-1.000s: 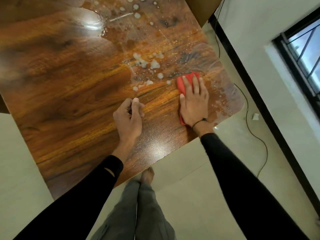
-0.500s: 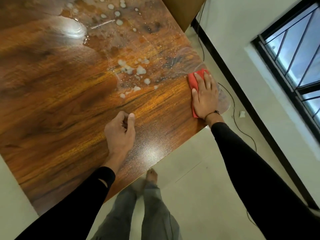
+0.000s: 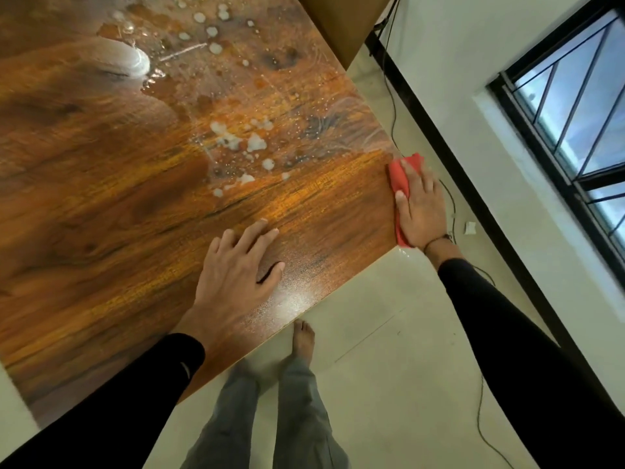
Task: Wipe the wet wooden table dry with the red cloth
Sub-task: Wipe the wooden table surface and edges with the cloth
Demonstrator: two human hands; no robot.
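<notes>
The wooden table (image 3: 101, 204) fills the left and top of the head view. White water drops and puddles (image 3: 236, 140) lie on its far middle and upper part. My right hand (image 3: 421, 208) presses flat on the red cloth (image 3: 399, 179) at the table's right edge, near the front right corner; most of the cloth is hidden under the palm. My left hand (image 3: 236, 272) lies flat on dry wood near the front edge, fingers spread, holding nothing.
A brown box or panel (image 3: 341, 25) stands beyond the table's far right corner. A black cable (image 3: 392, 106) runs along the floor by the white wall. A barred window (image 3: 575, 106) is at right. My legs and bare foot (image 3: 302, 343) stand at the table's front edge.
My right hand has slid the red cloth rightward from inside the wet patch to the table's right edge. My left hand has opened from a loose fist to flat on the wood.
</notes>
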